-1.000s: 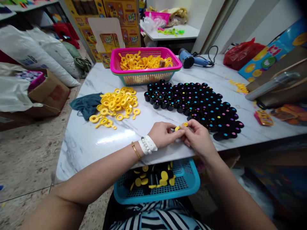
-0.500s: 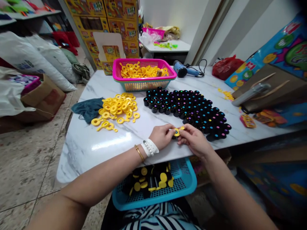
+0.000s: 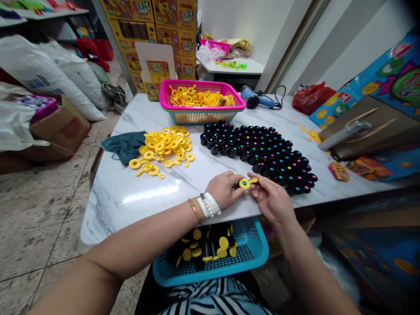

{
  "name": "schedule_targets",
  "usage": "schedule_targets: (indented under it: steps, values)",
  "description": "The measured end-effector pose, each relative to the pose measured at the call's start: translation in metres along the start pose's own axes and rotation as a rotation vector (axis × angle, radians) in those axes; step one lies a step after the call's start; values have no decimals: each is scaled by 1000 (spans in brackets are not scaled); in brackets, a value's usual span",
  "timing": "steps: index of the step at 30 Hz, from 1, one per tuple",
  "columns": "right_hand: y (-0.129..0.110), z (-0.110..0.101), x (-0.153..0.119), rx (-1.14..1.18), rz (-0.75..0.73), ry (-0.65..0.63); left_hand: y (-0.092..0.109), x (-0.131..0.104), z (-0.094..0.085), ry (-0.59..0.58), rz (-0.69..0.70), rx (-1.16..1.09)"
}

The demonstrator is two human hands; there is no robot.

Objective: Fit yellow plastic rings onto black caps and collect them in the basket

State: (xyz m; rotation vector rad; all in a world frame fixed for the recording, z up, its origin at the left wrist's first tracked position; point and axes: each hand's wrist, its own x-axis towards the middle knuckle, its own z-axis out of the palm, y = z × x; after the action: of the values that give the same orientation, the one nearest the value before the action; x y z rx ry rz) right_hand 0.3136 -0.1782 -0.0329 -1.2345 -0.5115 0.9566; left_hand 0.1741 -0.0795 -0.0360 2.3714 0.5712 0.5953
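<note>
Over the table's front edge, my left hand (image 3: 223,190) is closed around a small black cylinder (image 3: 236,185), mostly hidden by the fingers. A yellow ring with a tab (image 3: 244,183) sits on top of it, and a blue dot shows through the hole. My right hand (image 3: 274,197) has its thumb and fingertips at the ring's tab, pinching it. Behind my hands stand many black cylinders (image 3: 262,144) with coloured dots on top. Loose yellow rings with tabs (image 3: 166,144) lie in a heap to the left.
On the marble-patterned table (image 3: 108,205) stands a pink-rimmed basket (image 3: 170,107) of yellow rings. A dark cloth (image 3: 123,146) lies left, a blue heat gun (image 3: 251,97) at the back. On my lap rests a blue basket (image 3: 259,258) holding black cylinders with yellow ends.
The ring's tab shows more plainly between my hands, and my right fingers have shifted slightly. The whole view has moved a little.
</note>
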Motion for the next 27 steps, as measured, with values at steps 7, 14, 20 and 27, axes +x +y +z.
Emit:
schedule_targets:
  steps: [7,14,20,27]
  values:
    - [-20,-2,18,-125,359,-285,-3,6,-6,-111,11,-111]
    - [-25,9,23,-174,397,-304,2,13,-11,-217,-141,-176]
    - [-9,16,-8,-315,199,-205,24,-6,-12,-224,-235,80]
    - [27,10,-87,-368,192,-219,53,-72,-16,-380,-178,111]
